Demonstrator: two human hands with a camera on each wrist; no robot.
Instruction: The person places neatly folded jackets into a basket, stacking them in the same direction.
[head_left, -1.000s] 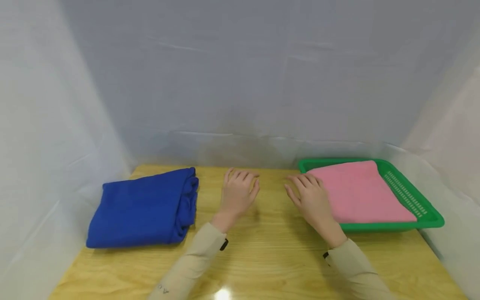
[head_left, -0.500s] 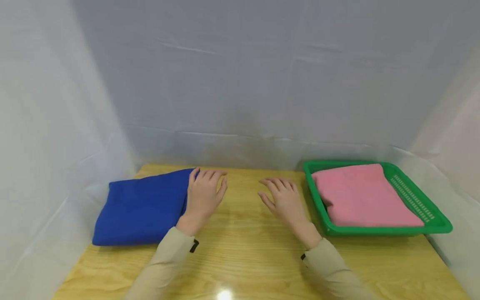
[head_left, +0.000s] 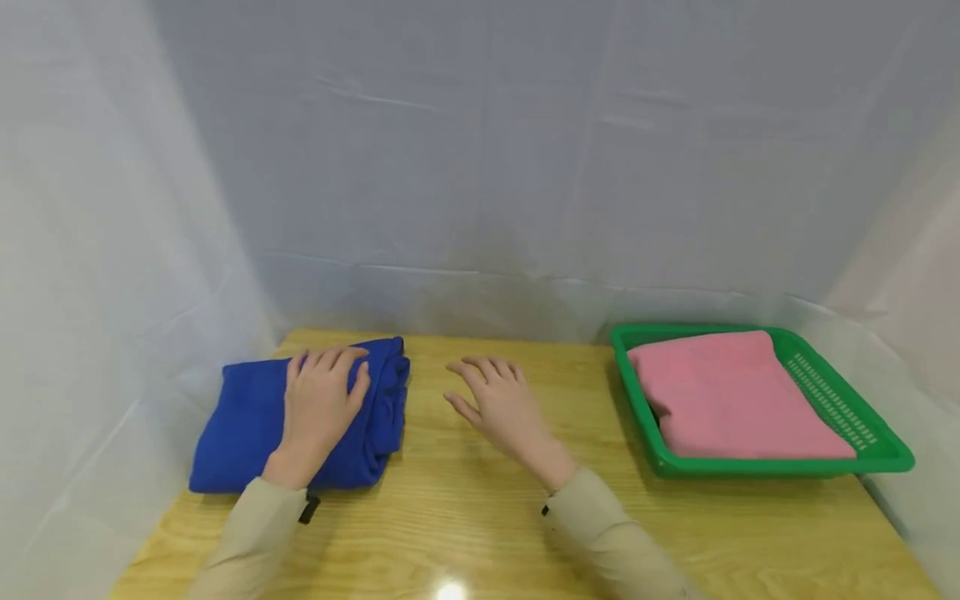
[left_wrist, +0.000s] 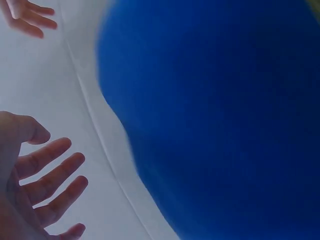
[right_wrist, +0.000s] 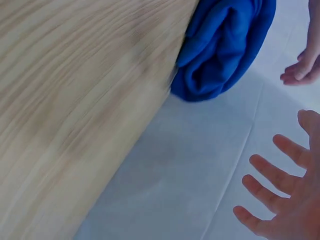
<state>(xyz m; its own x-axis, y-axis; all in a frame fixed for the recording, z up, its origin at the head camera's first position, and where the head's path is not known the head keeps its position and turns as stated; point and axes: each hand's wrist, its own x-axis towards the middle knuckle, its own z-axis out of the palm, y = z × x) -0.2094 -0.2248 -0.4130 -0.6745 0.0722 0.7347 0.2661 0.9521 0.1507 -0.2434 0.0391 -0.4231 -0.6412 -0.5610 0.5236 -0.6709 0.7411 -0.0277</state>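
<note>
Hovering with the left hand [head_left: 318,404] over the blue cloth [head_left: 247,417]

Holding nothing in either hand, with fingers relaxed and parted on both. Showing a gap between the left fingertips and the fabric in the left wrist view, so probably not touching it there; too uncertain to tell about the palm.

Turning, by judgement, on one uneven placing: over the cloth with the left hand, off its end with the right hand [head_left: 506,408]. Being nearer, then, with the left, about halfway along the fabric. Hanging with the right over the tabletop [head_left: 480,517], apart from the fabric and beyond its rumpled end. Running roughly side to side along the cloth's long axis, with a smoother end at the far left and loose, stacked folds facing the right hand.

Lying folded on the left part of the tabletop, beneath the left hand and to the left of the right hand. Showing, well to the right of both, a green basket [head_left: 765,468] with a folded pink cloth [head_left: 742,400] inside.
</note>
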